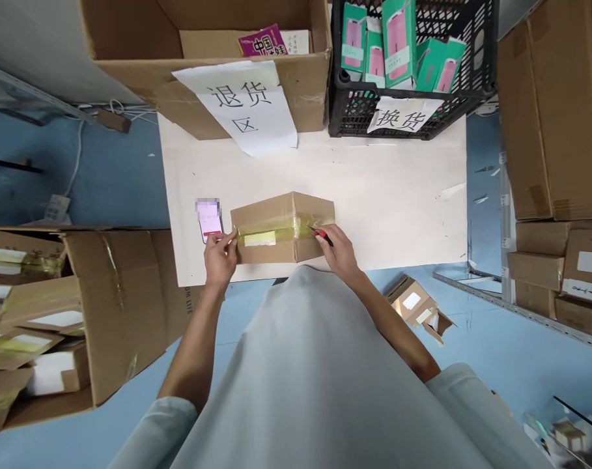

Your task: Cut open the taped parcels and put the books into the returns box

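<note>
Fingers of the right hand (341,251) are closed around a red and black cutter (322,235), its tip at the tape (303,228) on a brown box (269,218). Those of the left hand (221,260) hold the box by its left end. That box lies near the close edge of the pale counter (398,195), yellowish tape running along it and a white label (260,239) on its left part. Just beside the left hand is a phone (210,216), lit pink, its lower end close to the fingers.

Down on the blue floor (256,312), to the right, sits a small open carton (415,303). Off to the left, a big carton (124,293) is full of taped parcels (46,303); on the right, more cartons (552,117) are stacked by a metal rack (507,228).

Across the counter, at the far side, stands a large open bin (296,85) of cardboard, a purple packet (262,43) inside and a handwritten sheet (249,107) on its front. Right next to it, a black crate (347,107) holds green packs (398,42) with pink pictures, and it too bears a handwritten sign (404,116).
</note>
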{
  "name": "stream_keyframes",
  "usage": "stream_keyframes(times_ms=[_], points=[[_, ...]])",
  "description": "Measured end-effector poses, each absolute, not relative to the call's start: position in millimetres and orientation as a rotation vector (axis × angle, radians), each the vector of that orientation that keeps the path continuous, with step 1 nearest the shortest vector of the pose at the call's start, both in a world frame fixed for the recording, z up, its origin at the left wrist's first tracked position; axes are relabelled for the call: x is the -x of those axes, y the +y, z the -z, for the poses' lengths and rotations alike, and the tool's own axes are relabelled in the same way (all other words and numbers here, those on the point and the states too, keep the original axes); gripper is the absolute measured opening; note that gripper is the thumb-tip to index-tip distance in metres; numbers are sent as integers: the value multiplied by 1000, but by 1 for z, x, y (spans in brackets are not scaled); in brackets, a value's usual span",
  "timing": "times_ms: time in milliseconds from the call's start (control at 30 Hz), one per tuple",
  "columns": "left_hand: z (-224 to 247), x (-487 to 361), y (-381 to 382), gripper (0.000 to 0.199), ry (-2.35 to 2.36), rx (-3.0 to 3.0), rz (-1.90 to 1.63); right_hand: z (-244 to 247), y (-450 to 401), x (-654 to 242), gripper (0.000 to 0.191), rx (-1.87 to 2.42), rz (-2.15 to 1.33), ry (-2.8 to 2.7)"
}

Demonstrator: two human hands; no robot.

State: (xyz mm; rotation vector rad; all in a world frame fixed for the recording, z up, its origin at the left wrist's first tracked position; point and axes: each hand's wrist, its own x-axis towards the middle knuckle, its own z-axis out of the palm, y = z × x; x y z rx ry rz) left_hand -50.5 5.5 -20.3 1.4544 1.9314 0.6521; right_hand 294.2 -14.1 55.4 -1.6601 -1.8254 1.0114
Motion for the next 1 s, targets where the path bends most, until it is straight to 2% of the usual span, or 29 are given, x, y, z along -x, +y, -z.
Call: stream_keyframes(times_ms=[133,367,533,633,833,1000], points=[[25,46,9,35,1931,-1477,-628,-79,-11,-272,50,1679,-968,-1908],[32,33,8,46,1952,-1514,-595,-106,3,-244,52,1765,-858,-2031],[55,57,5,43,1933,-1423,-658,-116,2,-208,50,1662,-877,-2117],[71,61,4,45,1904,-1394,-581,-119,2,-190,48,1606,-882,-2104],[89,8,10,44,1604,-1331,-485,-119,8,-182,44,1663,-888,-2067],[76,-3,27,48,1474,-1234,-489,-125,4,-189,45,1816,-873,-1930]])
